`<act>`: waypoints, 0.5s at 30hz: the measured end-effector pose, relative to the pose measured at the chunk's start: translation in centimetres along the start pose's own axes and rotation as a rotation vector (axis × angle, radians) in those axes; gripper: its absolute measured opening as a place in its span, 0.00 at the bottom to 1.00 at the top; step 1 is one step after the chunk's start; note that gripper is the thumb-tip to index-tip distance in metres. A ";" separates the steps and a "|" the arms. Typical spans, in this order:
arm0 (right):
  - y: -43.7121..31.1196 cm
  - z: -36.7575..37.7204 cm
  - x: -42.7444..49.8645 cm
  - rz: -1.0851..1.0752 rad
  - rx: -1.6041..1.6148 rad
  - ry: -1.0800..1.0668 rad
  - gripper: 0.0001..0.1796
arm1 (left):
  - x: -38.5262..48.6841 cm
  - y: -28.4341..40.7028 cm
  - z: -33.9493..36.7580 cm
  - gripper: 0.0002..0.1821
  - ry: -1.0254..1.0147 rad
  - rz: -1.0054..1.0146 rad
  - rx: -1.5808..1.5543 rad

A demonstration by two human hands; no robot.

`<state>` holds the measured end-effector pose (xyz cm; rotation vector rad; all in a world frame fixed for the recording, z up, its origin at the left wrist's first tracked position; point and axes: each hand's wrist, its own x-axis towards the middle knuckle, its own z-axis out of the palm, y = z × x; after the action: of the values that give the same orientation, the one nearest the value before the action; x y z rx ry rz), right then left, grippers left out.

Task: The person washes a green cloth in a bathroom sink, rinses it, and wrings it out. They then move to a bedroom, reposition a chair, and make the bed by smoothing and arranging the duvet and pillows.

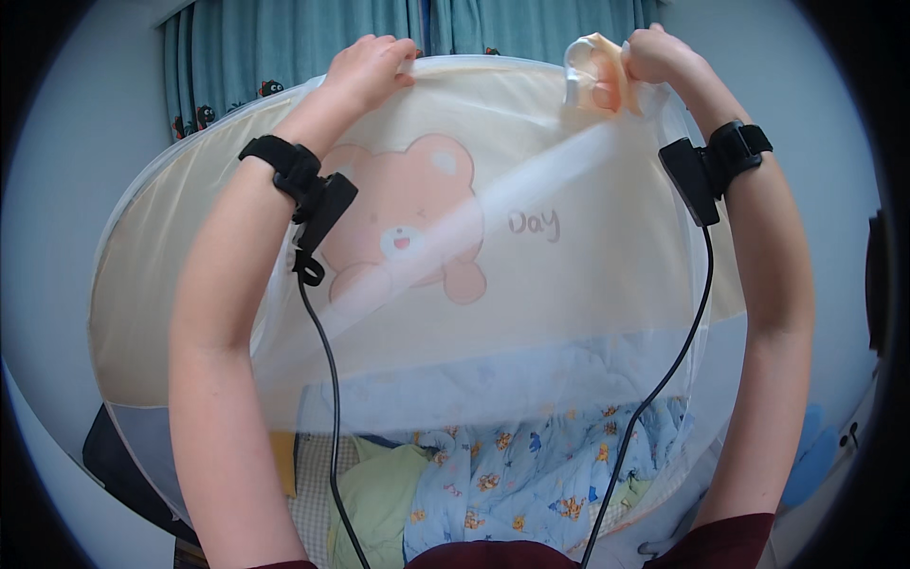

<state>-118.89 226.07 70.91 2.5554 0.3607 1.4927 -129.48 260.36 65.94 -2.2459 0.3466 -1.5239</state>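
Observation:
A pop-up mosquito net tent [604, 284], made of cream fabric and sheer white mesh with a printed bear, stands in front of me. My left hand [373, 64] grips its white upper rim, fingers curled over the edge. Farther right, my right hand [657, 57] is closed at a bunched piece of cream and peach fabric [593, 75] at the tent's top. The mesh front panel [426, 267] hangs between my arms with a whitish diagonal fold. Below its lower edge lies a blue quilt [490, 491] with cartoon animals, beside a light green cloth [380, 491].
Teal curtains [298, 43] hang behind the tent. Black wrist devices [313, 185] trail cables down past both forearms. A dark object [121, 455] stands at the lower left, a blue rounded object [814, 455] at the lower right. A checked sheet [313, 455] lies under the bedding.

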 end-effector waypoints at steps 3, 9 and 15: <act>0.5 -0.4 1.5 -0.061 0.218 0.037 0.14 | 0.7 -3.2 -0.5 0.07 -0.173 -0.056 -0.007; 3.4 2.2 5.8 0.090 1.020 -0.059 0.13 | 0.0 -12.4 -4.7 0.13 -0.275 -0.610 0.486; 3.3 8.0 13.5 -0.044 1.163 0.227 0.24 | 1.5 -18.2 -4.9 0.13 -0.113 -1.026 -0.056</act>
<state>-105.08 226.61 79.10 3.0278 1.7365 1.9007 -133.81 274.96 77.12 -2.6831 -0.9553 -1.7763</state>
